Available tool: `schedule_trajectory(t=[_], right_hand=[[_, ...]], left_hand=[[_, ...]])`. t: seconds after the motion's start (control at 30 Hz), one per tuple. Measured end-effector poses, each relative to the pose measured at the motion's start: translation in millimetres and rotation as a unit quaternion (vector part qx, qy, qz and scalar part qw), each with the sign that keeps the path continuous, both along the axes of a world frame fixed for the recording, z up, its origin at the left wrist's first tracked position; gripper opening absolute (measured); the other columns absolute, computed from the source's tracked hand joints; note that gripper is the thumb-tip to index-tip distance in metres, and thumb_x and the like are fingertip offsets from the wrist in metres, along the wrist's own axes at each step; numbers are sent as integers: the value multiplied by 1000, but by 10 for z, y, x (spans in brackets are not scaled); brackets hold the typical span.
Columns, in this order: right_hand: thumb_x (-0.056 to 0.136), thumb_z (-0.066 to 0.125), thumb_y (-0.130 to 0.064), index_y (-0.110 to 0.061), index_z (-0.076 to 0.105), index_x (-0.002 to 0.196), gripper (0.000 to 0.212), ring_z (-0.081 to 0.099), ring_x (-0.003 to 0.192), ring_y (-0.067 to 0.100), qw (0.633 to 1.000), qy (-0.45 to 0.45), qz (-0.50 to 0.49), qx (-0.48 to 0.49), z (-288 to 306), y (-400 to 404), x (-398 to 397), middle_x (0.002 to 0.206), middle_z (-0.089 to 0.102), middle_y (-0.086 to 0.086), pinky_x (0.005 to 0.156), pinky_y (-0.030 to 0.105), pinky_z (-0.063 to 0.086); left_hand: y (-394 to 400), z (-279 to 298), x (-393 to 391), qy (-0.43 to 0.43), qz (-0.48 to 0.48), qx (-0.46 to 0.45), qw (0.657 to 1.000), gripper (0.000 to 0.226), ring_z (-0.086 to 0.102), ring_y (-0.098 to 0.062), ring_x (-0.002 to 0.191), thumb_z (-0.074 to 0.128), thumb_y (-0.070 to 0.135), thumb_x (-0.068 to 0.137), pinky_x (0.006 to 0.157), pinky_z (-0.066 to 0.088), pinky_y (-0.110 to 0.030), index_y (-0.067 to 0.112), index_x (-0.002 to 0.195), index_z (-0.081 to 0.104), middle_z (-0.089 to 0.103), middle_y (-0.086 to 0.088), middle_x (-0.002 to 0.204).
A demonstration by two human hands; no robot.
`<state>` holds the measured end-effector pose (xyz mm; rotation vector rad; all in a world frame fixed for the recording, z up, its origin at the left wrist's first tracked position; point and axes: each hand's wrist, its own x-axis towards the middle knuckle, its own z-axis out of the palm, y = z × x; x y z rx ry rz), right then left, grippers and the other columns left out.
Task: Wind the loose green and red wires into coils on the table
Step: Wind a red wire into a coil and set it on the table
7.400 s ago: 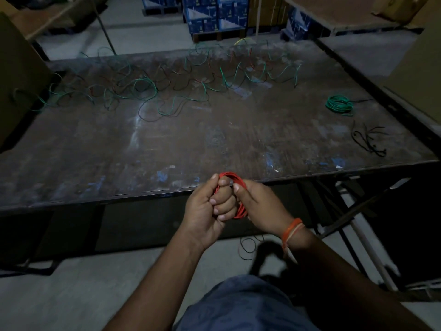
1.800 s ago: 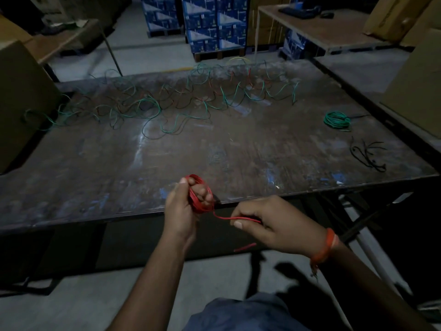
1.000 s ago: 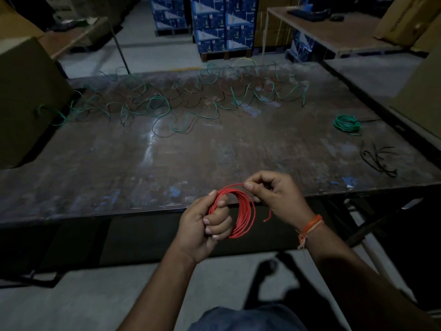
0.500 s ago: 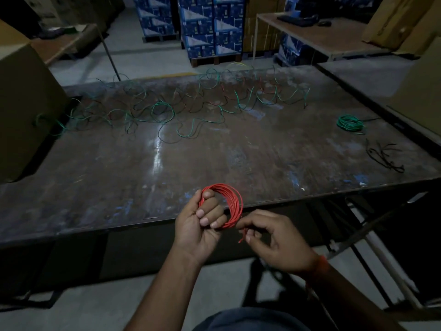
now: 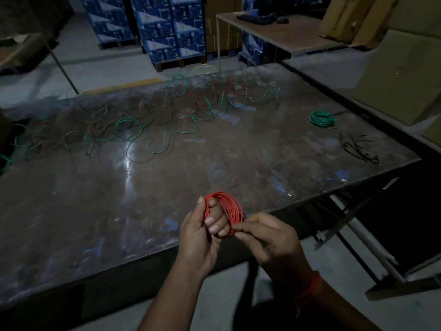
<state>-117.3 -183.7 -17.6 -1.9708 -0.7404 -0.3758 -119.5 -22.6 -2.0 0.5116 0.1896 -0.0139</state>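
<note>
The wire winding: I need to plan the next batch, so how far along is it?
Done: one green coil lies wound on the table, far right. In hand: the left hand grips a red coil while the right hand pinches at its lower edge, apparently finishing the end. Left: most of it, since a tangle of loose wires, mostly green with some red, sprawls across the far side.
</note>
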Motion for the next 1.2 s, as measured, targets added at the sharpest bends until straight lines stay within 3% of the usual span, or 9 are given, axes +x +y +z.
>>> schedule_trajectory(t=[0.1, 0.23, 0.43, 0.57, 0.67, 0.8, 0.97, 1.07, 1.2], right_hand=[[88, 75, -14, -26, 76, 94, 13, 66, 74, 9, 996, 70, -34, 49, 9, -78, 280, 83, 69, -9, 71, 23, 52], [91, 69, -9, -27, 72, 96, 19, 65, 72, 5, 954, 202, -64, 210, -34, -294, 824, 80, 72, -5, 71, 21, 52], [91, 66, -4, -19, 77, 95, 19, 67, 98, 7, 996, 60, -49, 54, -39, -577, 1540, 99, 70, -8, 87, 24, 52], [91, 68, -5, -15, 77, 103, 18, 66, 92, 1, 999, 1, 40, -4, -19, -636, 1721, 97, 70, -6, 83, 15, 48], [90, 73, -9, -18, 75, 113, 25, 62, 79, -7, 999, 27, 35, 0, 20, -659, 1815, 92, 72, -9, 75, 9, 46], [85, 78, -15, -21, 75, 94, 10, 66, 69, -2, 992, 107, 21, 64, 34, -684, 1893, 81, 72, -11, 67, 10, 47], [85, 77, -1, -19, 74, 85, 19, 64, 65, -4, 965, 211, 35, 153, 74, -631, 2006, 72, 72, -15, 66, 11, 47], [86, 75, 2, -22, 71, 84, 24, 62, 59, -6, 967, 205, 10, 149, 114, -640, 2064, 68, 69, -19, 61, 7, 44], [86, 78, -8, -24, 75, 86, 16, 63, 66, -2, 991, 99, -74, 49, 53, -718, 2205, 74, 66, -13, 62, 7, 42]], left_hand=[[-80, 4, 336, -2, -8, 1, 1000, 28, 31, -3, 38, 39, 31, 100, 39, 29, -18, 12, 83, 50, 32, 9, 50], [-171, 6, 734, -4, -24, -34, 999, 26, 31, -2, 36, 38, 28, 99, 39, 27, -19, 12, 83, 50, 32, 10, 49], [-284, 58, 1278, -26, -11, -62, 998, 15, 35, -3, 37, 59, 23, 90, 39, 32, -19, 11, 82, 53, 36, 8, 49], [-464, 95, 1610, 29, 47, -9, 998, 20, 31, -3, 35, 42, 26, 94, 37, 27, -18, 13, 80, 47, 32, 10, 47], [-604, 49, 1772, 57, 73, 34, 995, 23, 29, -3, 35, 40, 25, 98, 36, 24, -19, 13, 81, 48, 31, 9, 48], [-701, 25, 1929, 84, 81, 104, 988, 28, 29, -6, 39, 37, 26, 104, 38, 23, -20, 14, 81, 49, 32, 6, 51], [-810, 68, 2038, 72, 102, 189, 974, 27, 54, -17, 49, 39, 22, 105, 46, 48, -23, 8, 86, 51, 56, -11, 63], [-805, 70, 2080, 68, 93, 171, 978, 28, 64, -19, 51, 38, 23, 106, 47, 53, -23, 6, 88, 52, 65, -15, 65], [-689, 31, 2120, 51, 70, 137, 987, 23, 47, -11, 46, 43, 24, 101, 45, 40, -20, 10, 84, 49, 47, -2, 56]])
